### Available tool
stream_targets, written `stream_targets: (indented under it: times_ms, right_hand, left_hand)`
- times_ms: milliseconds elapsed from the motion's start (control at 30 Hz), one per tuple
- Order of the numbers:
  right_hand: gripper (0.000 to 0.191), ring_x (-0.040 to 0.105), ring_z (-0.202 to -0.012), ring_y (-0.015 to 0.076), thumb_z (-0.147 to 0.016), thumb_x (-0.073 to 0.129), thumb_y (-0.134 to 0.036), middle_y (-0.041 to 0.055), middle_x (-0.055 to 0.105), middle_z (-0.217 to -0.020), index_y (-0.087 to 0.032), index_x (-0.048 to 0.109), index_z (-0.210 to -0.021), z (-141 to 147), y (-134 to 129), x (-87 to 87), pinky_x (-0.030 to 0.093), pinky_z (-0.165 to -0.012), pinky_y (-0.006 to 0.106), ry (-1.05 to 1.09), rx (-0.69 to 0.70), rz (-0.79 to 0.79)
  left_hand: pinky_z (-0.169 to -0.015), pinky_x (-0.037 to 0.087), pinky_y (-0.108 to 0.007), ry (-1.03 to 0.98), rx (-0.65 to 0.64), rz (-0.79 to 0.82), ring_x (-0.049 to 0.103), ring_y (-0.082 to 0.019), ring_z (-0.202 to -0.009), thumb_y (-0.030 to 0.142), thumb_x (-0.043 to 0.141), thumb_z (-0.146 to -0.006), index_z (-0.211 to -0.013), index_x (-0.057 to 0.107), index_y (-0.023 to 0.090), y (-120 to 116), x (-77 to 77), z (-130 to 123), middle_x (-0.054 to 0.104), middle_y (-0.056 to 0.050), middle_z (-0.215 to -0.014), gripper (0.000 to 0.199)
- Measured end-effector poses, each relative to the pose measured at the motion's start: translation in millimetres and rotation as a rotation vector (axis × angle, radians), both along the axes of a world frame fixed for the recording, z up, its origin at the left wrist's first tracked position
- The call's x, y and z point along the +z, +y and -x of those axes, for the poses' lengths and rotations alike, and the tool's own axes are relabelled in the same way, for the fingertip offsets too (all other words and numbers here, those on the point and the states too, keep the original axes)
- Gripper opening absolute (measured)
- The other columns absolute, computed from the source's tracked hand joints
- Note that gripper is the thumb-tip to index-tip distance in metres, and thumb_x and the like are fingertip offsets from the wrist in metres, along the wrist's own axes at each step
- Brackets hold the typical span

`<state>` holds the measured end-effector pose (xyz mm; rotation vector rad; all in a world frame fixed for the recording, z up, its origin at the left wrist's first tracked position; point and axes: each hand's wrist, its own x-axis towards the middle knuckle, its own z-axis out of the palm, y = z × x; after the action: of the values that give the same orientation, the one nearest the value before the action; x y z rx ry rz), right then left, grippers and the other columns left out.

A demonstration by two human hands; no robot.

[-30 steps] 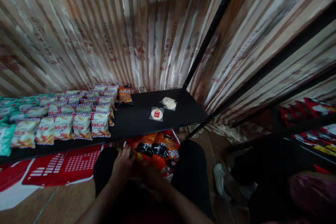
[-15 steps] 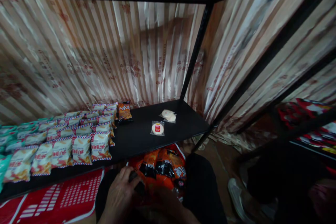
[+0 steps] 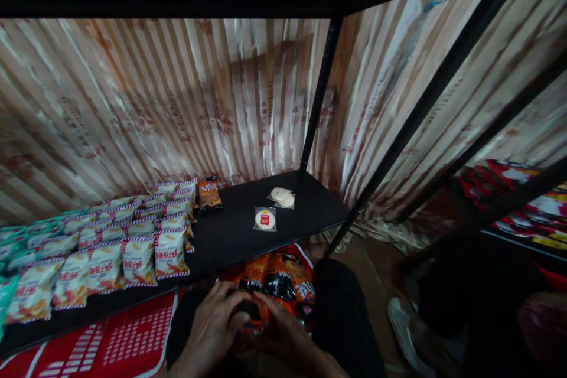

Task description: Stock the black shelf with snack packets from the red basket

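Note:
My left hand (image 3: 215, 322) and my right hand (image 3: 283, 328) are close together low in the view, both closed on one orange and black snack bag (image 3: 253, 314). Behind them, more orange and black bags (image 3: 283, 277) fill a red basket between my knees. On the black shelf (image 3: 234, 230) one orange bag (image 3: 209, 193) stands beside rows of white snack bags (image 3: 170, 253). A flat round packaged item (image 3: 265, 219) lies farther right, with paler round packets (image 3: 282, 196) behind it.
A red basket (image 3: 133, 331) sits below the shelf at the left. Black posts (image 3: 385, 162) rise at the right. Another person's shoe (image 3: 405, 336) and dark-clothed legs are at the lower right, near a shelf of red packets (image 3: 522, 195).
My right hand has risen from the dark basket area to the orange bag beside my left hand. The bag shows more clearly between them. The view has shifted slightly.

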<state>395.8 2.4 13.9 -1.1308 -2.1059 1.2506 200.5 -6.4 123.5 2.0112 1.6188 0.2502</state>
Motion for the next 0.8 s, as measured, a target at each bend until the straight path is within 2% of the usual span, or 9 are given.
stream_targets:
  times_ms: [200,400,500,633,733,800]
  right_hand:
    - [0.065,0.049,-0.118,0.025,-0.076,0.06,-0.05,0.0093,0.052,-0.131,-0.024,0.041,-0.133,-0.6,-2.6,2.5,0.038,-0.099,0.04,0.13,-0.09,0.055]
    - [0.062,0.054,-0.111,0.0245,-0.077,0.059,-0.05,0.0078,0.056,-0.125,-0.021,0.042,-0.13,-1.7,3.0,-0.8,0.041,-0.095,0.039,0.337,-0.158,0.199]
    - [0.064,0.053,-0.112,0.0239,-0.078,0.059,-0.049,0.0081,0.055,-0.126,-0.019,0.04,-0.131,-3.2,6.6,3.6,0.042,-0.095,0.039,0.465,-0.18,0.287]
    - [0.066,0.051,-0.117,0.0236,-0.076,0.061,-0.049,0.0064,0.054,-0.128,-0.021,0.039,-0.132,-5.1,9.8,21.1,0.039,-0.099,0.039,0.536,-0.243,0.415]
    - [0.066,0.053,-0.114,0.0244,-0.073,0.064,-0.052,0.0066,0.058,-0.122,-0.021,0.045,-0.129,-4.1,10.9,31.6,0.04,-0.098,0.039,0.547,-0.312,0.481]
    - [0.069,0.054,-0.113,0.0248,-0.069,0.066,-0.054,0.0068,0.059,-0.121,-0.021,0.047,-0.126,-3.4,11.2,31.6,0.041,-0.098,0.04,0.554,-0.384,0.508]
  left_hand:
    - [-0.088,0.038,-0.028,-0.046,-0.013,-0.004,0.052,-0.017,-0.101,0.032,0.049,-0.08,-0.103,0.063,0.031,12.0,-3.0,-0.3,0.06,0.0,-0.103,0.026]
    - [-0.093,0.038,-0.031,-0.173,0.05,-0.06,0.053,-0.019,-0.104,0.037,0.05,-0.081,-0.108,0.061,0.025,28.0,-11.3,-1.9,0.063,-0.002,-0.109,0.031]
    - [-0.093,0.04,-0.032,-0.271,0.135,-0.058,0.056,-0.019,-0.102,0.037,0.05,-0.079,-0.104,0.063,0.023,37.9,-19.4,-3.4,0.064,-0.004,-0.106,0.032]
    - [-0.092,0.044,-0.033,-0.422,0.25,-0.138,0.057,-0.019,-0.102,0.041,0.05,-0.078,-0.105,0.061,0.021,46.4,-34.9,-6.1,0.061,-0.005,-0.109,0.035]
    - [-0.086,0.048,-0.035,-0.454,0.42,-0.228,0.059,-0.019,-0.098,0.041,0.05,-0.077,-0.115,0.054,0.02,42.6,-43.8,-15.0,0.053,-0.008,-0.12,0.044]
    - [-0.083,0.05,-0.035,-0.472,0.522,-0.273,0.06,-0.019,-0.094,0.041,0.049,-0.078,-0.12,0.05,0.018,33.9,-47.9,-26.6,0.048,-0.011,-0.126,0.048]
